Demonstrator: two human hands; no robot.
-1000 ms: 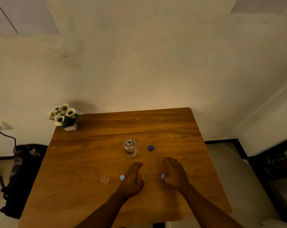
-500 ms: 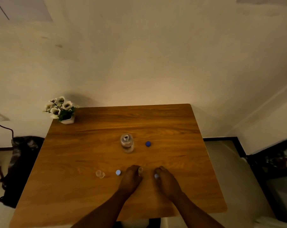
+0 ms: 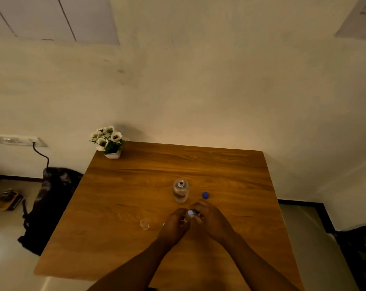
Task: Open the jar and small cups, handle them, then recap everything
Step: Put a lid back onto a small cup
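A clear glass jar stands open and upright near the middle of the wooden table. Its dark blue cap lies just to its right. My left hand and my right hand meet in front of the jar. Between them I hold a small clear cup, mostly hidden by my left fingers, and my right fingertips pinch a pale blue lid on top of it. A second small clear cup stands open to the left of my hands. A sliver of another pale lid peeks out beside my left hand.
A small white pot of white flowers stands on the table's far left corner. A dark bag leans on the floor left of the table, below a wall socket with a cable. The table's right edge borders the floor.
Both hands came together and lifted the small cup and pale blue lid off the table, bringing the lid onto the cup. The camera view shifted to the left.
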